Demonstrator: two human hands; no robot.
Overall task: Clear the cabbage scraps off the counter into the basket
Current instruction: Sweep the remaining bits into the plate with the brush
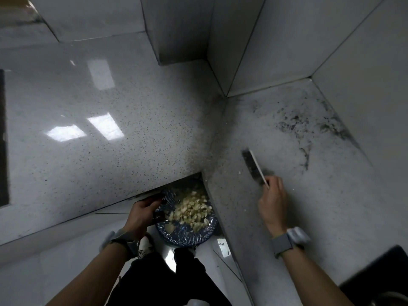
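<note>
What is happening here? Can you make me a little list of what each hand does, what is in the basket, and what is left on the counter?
left hand: grips the rim of the basket, held below the counter's inner corner
right hand: holds a knife over the counter, blurred
basket contents: pale cabbage pieces
left on counter: a few tiny scraps near the knife
wrists: a band on each

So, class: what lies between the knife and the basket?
Between knife and basket, the head view shows speckled counter with a couple of tiny pale scraps.
</note>
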